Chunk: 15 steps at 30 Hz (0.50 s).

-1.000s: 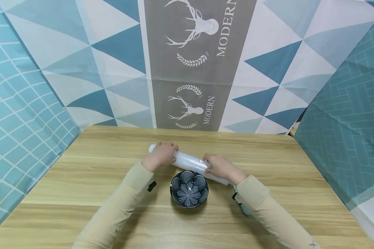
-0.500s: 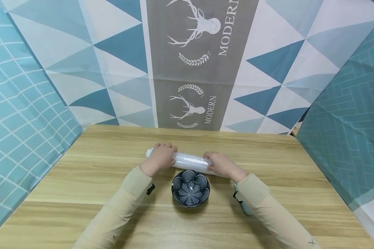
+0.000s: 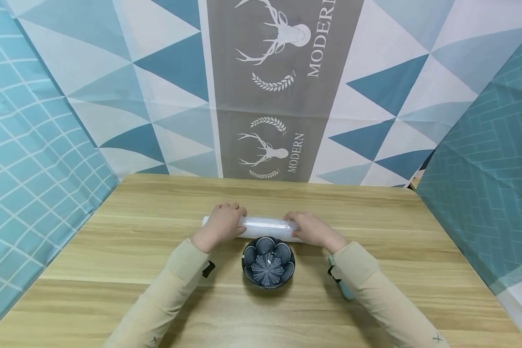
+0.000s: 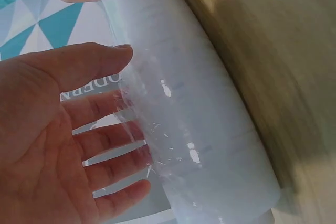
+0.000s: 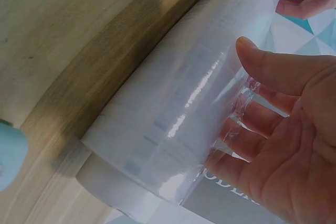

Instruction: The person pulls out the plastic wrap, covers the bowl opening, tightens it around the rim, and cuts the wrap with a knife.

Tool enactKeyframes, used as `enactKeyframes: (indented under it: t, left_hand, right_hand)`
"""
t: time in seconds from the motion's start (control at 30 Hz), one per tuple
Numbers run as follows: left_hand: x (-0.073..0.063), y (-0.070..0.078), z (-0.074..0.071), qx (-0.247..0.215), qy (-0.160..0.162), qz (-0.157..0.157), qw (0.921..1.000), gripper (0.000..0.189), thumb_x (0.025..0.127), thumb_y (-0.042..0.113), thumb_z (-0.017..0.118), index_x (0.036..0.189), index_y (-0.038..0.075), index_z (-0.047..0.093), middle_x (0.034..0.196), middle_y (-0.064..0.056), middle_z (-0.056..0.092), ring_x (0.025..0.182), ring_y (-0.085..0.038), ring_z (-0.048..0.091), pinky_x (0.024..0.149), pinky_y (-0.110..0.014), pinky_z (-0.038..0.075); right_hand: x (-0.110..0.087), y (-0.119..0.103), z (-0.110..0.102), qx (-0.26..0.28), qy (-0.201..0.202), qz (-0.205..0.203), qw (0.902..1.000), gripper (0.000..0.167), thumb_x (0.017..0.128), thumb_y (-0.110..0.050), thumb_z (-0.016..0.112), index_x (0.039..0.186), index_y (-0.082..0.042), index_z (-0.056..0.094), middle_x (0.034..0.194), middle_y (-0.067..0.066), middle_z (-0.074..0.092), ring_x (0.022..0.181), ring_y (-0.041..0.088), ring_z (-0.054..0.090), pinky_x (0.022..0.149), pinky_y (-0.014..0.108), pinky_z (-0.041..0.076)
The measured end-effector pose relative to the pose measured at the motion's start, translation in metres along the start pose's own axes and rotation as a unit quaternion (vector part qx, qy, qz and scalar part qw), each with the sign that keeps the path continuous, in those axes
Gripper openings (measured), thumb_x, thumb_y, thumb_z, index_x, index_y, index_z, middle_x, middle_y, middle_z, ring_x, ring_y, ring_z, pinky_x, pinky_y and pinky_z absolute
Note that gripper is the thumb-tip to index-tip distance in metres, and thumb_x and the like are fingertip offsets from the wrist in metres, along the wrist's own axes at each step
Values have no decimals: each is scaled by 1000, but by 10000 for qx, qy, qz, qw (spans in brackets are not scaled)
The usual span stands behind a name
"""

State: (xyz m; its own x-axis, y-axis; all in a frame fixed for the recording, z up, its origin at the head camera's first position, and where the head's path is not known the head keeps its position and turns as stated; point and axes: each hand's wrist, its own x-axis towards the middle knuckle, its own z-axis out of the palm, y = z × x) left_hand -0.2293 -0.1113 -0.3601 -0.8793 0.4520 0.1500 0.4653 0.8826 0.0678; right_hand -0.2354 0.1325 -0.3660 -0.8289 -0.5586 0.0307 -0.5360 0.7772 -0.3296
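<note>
A roll of cling film [image 3: 267, 227] lies crosswise on the wooden table, just beyond a dark blue, flower-patterned bowl [image 3: 268, 263]. My left hand [image 3: 222, 224] holds the roll near its left end, thumb on the near side and fingers reaching over the far side. Towards the right end, my right hand [image 3: 315, 229] holds it in a similar way. In the left wrist view, the fingers [image 4: 113, 139] pass behind loose, wrinkled film at the roll's edge. Crinkled film also lies against the right fingers [image 5: 244, 137] in the right wrist view.
A pale teal object [image 3: 345, 290] lies on the table [image 3: 113, 270] beside the right sleeve, which partly hides it; its kind cannot be told. Patterned cloth [image 3: 265, 96] hangs behind the table and at both sides.
The roll has turned from a slant to nearly level across the table, its right end swinging away from me and its left end slightly nearer. Both hands have kept hold of it.
</note>
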Motion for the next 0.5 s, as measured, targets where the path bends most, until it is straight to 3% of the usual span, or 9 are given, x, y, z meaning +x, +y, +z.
enactKeyframes:
  t: [0.27, 0.5]
  left_hand:
    - [-3, -11, 11, -577, 255, 127, 9979, 35, 81, 26, 65, 110, 7, 62, 106, -12, 61, 97, -31, 54, 85, -45, 44]
    - [-6, -22, 13, -1124, 156, 218, 9933, 40, 81, 19, 65, 119, 6, 58, 114, -14, 58, 105, -32, 52, 92, -46, 40]
  right_hand:
    - [-1, 8, 2, 49, -10, 3, 10000, 43, 81, -6, 64, 122, 0, 54, 118, 17, 59, 110, 32, 55, 95, 43, 41]
    - [-5, 13, 0, 238, -29, 82, 9997, 48, 83, -15, 63, 124, 5, 50, 123, 20, 55, 114, 35, 51, 98, 45, 38]
